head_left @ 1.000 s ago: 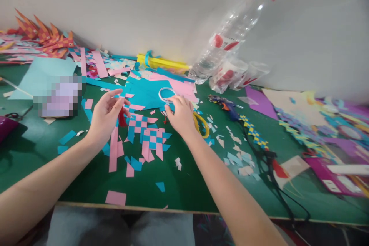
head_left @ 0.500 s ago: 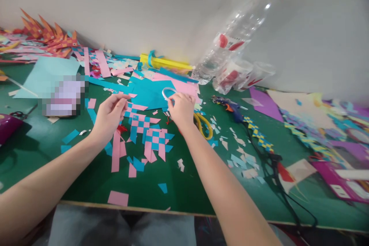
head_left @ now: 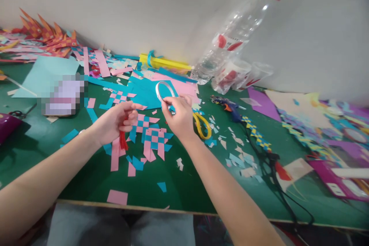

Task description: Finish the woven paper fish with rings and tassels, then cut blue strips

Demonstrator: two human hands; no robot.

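Observation:
My right hand [head_left: 178, 117] is closed on a small white ring of tape [head_left: 163, 90], lifted a little above the blue paper sheet [head_left: 144, 92]. My left hand [head_left: 117, 121] is pinched on a red tassel [head_left: 123, 140] that hangs down from its fingers. Between and below the hands lies a woven pink and blue paper piece [head_left: 151, 138] on the green table [head_left: 184, 188]. Yellow-handled scissors [head_left: 201, 125] lie just right of my right hand.
A clear plastic bottle [head_left: 233, 34] leans on the wall with plastic cups [head_left: 233, 75] beside it. A glue gun [head_left: 227, 105] and its black cable [head_left: 273, 169] lie to the right. Paper strips, scraps and woven pieces [head_left: 43, 36] cover the back, left and right of the table.
My right hand has lifted the tape ring off the paper and drawn back towards me. My left hand has closed round the red tassel and raised it.

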